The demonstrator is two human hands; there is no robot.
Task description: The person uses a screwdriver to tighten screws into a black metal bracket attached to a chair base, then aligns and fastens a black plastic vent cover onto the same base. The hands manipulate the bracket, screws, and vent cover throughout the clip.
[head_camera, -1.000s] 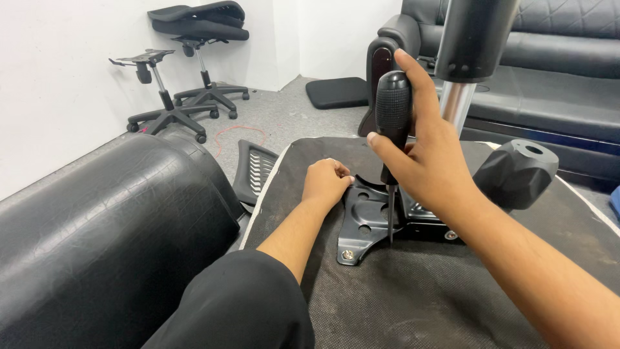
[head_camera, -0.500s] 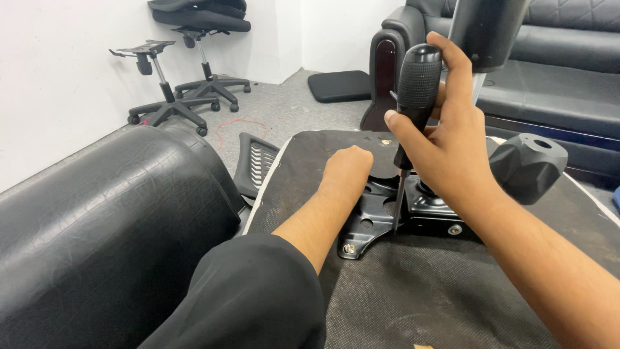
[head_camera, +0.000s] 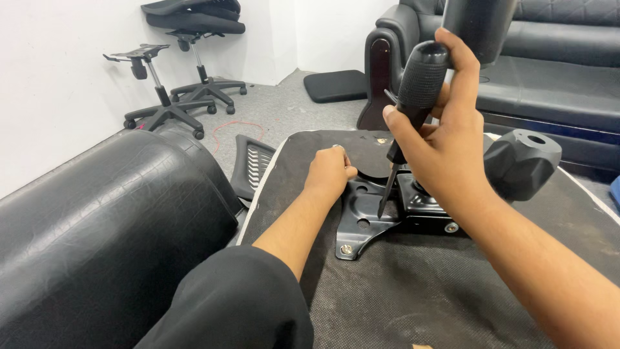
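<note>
Both of your hands are over the upturned chair seat (head_camera: 452, 297). Your right hand (head_camera: 445, 148) grips the black screwdriver (head_camera: 413, 106) by its handle, tip down on the black metal mounting plate (head_camera: 368, 213). Your left hand (head_camera: 329, 173) rests curled on the plate's far corner, fingers closed. Beside the seat lies a black padded backrest (head_camera: 97, 232); chair bases (head_camera: 174, 97) stand by the wall.

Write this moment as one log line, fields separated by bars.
right hand: grips screwdriver, tip on metal plate | left hand: rests on plate edge | plate: on upturned chair seat
</note>
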